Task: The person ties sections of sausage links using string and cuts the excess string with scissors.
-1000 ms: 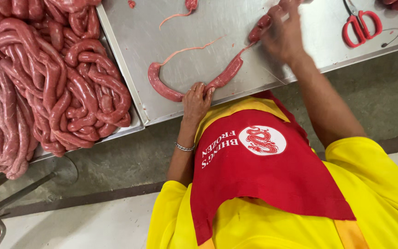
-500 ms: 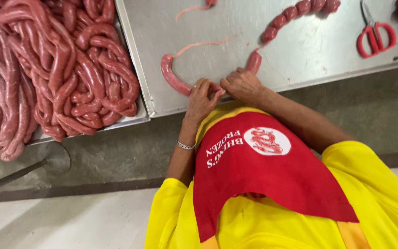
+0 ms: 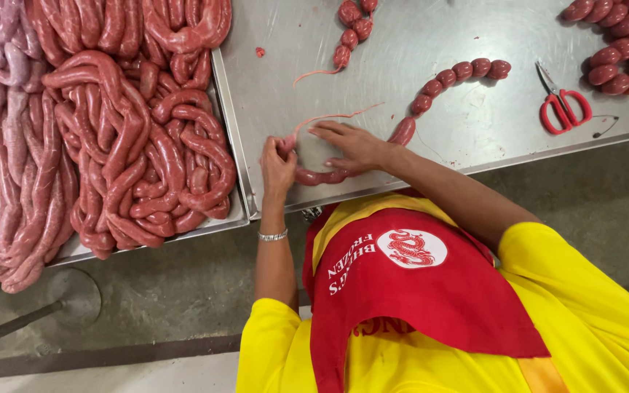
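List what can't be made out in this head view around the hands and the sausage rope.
- Sausage rope: the stretch under the right hand is covered by it.
- Left hand: seen from the back, so its fingers' hold on the rope end is hidden.
- Linked sausages at top right: cut off by the frame edge.
- Tray of sausage coils: its floor is buried, its top cut off.
- Scissors: blade tips too small to judge.
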